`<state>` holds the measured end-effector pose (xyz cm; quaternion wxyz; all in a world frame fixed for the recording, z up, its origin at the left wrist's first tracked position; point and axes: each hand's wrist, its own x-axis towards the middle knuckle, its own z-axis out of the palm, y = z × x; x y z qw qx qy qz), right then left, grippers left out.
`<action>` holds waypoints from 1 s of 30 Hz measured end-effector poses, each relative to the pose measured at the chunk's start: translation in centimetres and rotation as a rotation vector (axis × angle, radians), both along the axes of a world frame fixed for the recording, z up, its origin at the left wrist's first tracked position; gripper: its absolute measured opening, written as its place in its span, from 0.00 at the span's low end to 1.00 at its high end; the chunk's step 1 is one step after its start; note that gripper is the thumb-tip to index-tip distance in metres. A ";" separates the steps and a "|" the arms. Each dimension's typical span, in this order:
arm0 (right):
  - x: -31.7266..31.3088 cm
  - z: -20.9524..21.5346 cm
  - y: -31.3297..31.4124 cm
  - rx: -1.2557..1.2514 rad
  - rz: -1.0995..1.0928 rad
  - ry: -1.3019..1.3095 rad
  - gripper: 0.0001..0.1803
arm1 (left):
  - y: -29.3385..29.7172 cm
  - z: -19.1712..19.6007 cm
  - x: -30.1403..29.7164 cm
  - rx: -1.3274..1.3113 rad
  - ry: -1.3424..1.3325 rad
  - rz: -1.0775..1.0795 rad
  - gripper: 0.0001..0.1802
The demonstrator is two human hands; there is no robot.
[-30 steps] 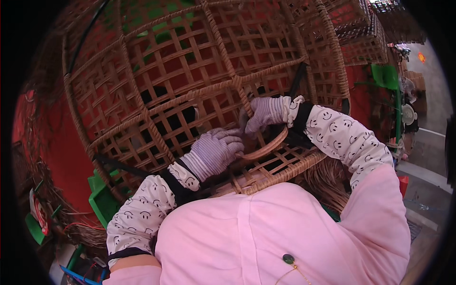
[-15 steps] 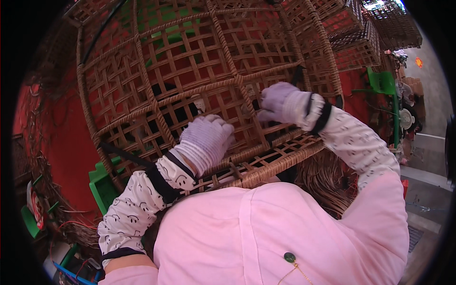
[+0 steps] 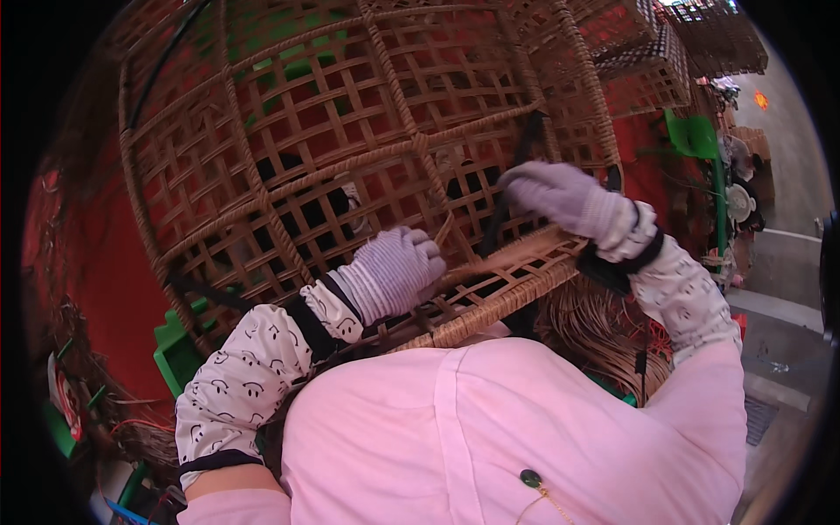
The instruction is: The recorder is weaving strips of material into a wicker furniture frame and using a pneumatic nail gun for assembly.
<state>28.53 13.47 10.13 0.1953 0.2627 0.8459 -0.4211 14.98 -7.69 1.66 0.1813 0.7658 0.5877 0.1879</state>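
Note:
A large brown rattan basket (image 3: 337,171) with open weave and twisted-cord ribs leans in front of me, its wrapped rim (image 3: 490,313) close to my chest. My left hand (image 3: 398,271), in a striped lilac glove, is closed low on the weave near that rim. From beside its fingers a flat rattan strip (image 3: 516,252), smeared by motion, runs right toward my right wrist. My right hand (image 3: 556,197), gloved alike, hovers over the weave's right part, fingers pressed together and bent; what they hold, if anything, is hidden. A dark strap (image 3: 516,166) passes behind it.
More woven baskets (image 3: 652,74) are stacked at the upper right. Bundled rattan strands (image 3: 595,341) hang under the rim by my right forearm. A green plastic chair (image 3: 179,346) stands at the left, another green seat (image 3: 691,133) at the right. Red floor (image 3: 114,289) shows at the left.
My right hand has moved right and slightly down, and a blurred strip now shows between the hands. My left hand has shifted a little right and down. The basket has moved slightly left in view.

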 end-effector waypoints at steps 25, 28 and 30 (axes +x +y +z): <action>-8.4 -5.3 -2.2 0.297 0.849 -0.680 0.18 | 0.7 -2.0 0.0 -0.218 0.037 0.178 0.10; -5.6 -4.1 -1.6 0.413 0.950 -0.467 0.18 | 1.1 -1.2 -0.2 -0.192 -0.048 0.267 0.10; -4.4 -1.0 -2.9 0.410 0.895 -0.398 0.19 | 1.7 -0.6 -0.2 0.010 -0.241 0.409 0.12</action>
